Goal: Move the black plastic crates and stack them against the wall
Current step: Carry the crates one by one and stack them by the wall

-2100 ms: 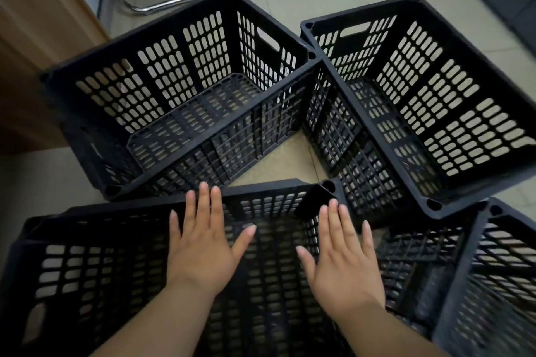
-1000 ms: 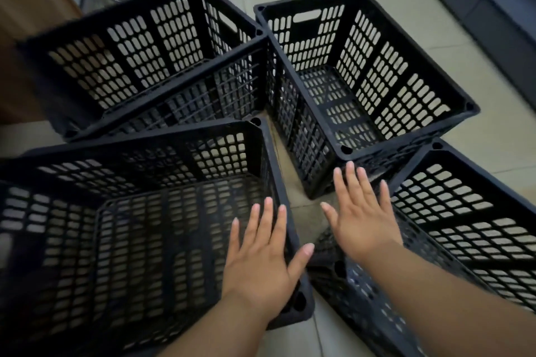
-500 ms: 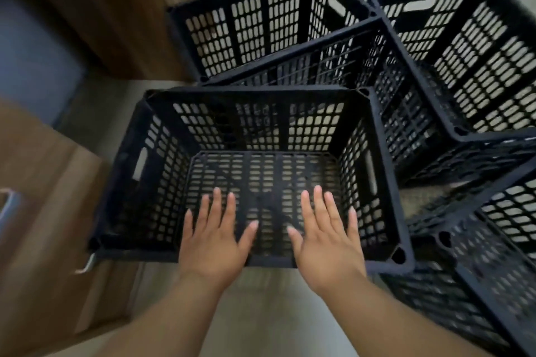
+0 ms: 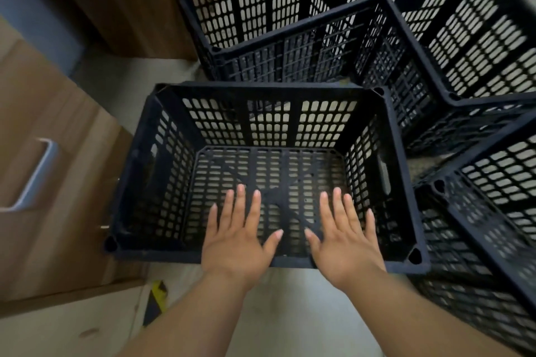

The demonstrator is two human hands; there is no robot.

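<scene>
Black plastic crates fill the head view, four of them on a pale tiled floor [image 4: 278,313]. The nearest crate [image 4: 162,171] sits upright in the middle, its long near rim running left to right, its slotted bottom showing the floor beneath. Both hands hover flat over that near rim with fingers spread and holding nothing: the left hand [image 4: 236,236] left of centre, the right hand [image 4: 345,238] right of centre, palms down; whether they touch the rim cannot be told. Behind it stands a second crate [image 4: 272,23], turned at an angle. A third crate [image 4: 475,32] lies at upper right, its corner meeting the second. A fourth crate [image 4: 490,217] sits at the right edge, just beside the nearest one. A wooden cabinet [image 4: 58,211] with a metal handle [image 4: 34,177] stands at left, close to the nearest crate.
</scene>
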